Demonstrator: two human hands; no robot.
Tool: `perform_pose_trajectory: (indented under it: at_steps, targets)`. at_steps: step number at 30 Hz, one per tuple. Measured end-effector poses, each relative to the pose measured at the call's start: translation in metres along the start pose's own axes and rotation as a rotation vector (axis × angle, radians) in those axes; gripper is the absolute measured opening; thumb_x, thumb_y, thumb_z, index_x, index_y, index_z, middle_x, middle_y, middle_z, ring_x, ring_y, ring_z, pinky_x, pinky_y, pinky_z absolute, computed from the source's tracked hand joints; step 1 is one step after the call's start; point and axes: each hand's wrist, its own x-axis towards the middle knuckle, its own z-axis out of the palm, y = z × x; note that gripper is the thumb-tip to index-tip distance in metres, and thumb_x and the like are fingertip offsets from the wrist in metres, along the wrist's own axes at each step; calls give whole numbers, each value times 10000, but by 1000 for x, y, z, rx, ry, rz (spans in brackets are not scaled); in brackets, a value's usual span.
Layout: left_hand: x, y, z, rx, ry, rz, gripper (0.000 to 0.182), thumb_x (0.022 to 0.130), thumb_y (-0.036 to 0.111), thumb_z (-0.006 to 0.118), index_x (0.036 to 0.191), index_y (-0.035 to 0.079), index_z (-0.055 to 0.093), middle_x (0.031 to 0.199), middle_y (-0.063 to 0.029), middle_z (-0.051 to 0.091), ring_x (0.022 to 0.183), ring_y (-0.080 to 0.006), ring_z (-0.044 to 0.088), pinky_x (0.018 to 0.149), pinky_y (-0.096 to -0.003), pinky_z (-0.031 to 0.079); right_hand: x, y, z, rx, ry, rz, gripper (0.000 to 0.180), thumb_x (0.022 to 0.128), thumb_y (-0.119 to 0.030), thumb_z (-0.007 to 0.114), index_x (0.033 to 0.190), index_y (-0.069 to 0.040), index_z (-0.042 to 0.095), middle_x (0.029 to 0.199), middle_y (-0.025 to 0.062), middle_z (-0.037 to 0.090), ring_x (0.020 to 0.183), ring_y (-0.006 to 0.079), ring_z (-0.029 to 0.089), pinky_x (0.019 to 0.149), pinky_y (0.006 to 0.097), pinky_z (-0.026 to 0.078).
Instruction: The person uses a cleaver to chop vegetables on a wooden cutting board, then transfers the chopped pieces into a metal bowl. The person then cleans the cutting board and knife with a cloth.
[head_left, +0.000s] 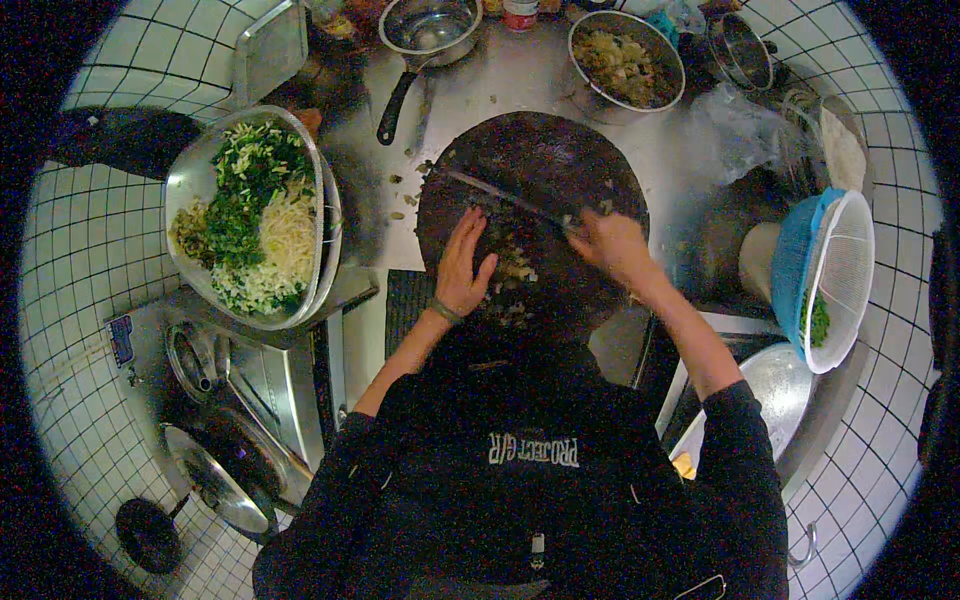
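A round, dark chopping block (540, 150) lies before me. My right hand (611, 244) is closed around the handle of a knife (502, 193), probably a cleaver. Its blade runs from that hand towards the far left of the block; only a thin line of it shows plainly. My left hand (463, 270) rests over the block's left side, fingers stretched and thumb apart, holding nothing. Small pale chopped pieces (514, 266) lie on the block between my hands and closer to my body. Dim light hides the block's near edge.
At left stands a metal bowl (180, 187) of chopped greens and pale shreds. A saucepan (401, 97) and a bowl (681, 82) of chopped food sit at the back. A blue basket (787, 262), a white sieve (855, 247) and a plastic bag (727, 135) are at right.
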Motion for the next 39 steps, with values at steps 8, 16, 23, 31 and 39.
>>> perform_pose_trajectory:
  at_steps: [8, 16, 23, 31, 39]
  targets:
    - [-32, -17, -33, -100, 10, 170, 250, 839, 130, 585, 1063, 28, 541, 1326, -174, 438, 1288, -359, 357, 1058, -473, 283, -25, -21, -21, -11, 48, 146, 297, 809, -363, 619, 901, -81, 608, 669, 146, 635, 616, 338, 625, 553, 453, 501]
    - [-33, -31, -45, 168, 5, 136, 871, 748, 461, 678, 1349, -24, 276, 1454, -257, 181, 1356, -432, 137, 1095, -517, 153, -29, -41, 27, -82, 74, 30, 320, 800, -356, 627, 967, -89, 568, 672, 114, 636, 625, 336, 620, 556, 449, 490]
    - [-31, -24, -45, 470, -345, 214, 1302, 566, 739, 647, 1399, -88, 84, 1447, -348, -4, 1346, -503, -18, 1070, -601, 31, -97, -26, 29, 108, 260, 430, 298, 815, -365, 621, 918, -87, 589, 684, 147, 636, 631, 362, 617, 562, 465, 484]
    - [10, -22, -16, 363, -212, 324, 1150, 647, 688, 640, 1422, -4, 146, 1468, -278, 63, 1352, -478, 45, 1092, -550, 104, -117, -55, 54, -154, 306, 566, 254, 825, -327, 620, 908, -91, 577, 676, 140, 633, 592, 347, 614, 505, 445, 472]
    - [49, -41, -32, 239, -192, 462, 990, 663, 622, 669, 1410, 94, 290, 1433, -195, 261, 1314, -405, 255, 1071, -508, 239, -185, -113, 98, 1024, 414, 954, 401, 880, -405, 569, 686, -54, 557, 513, 45, 538, 368, 156, 490, 367, 316, 397]
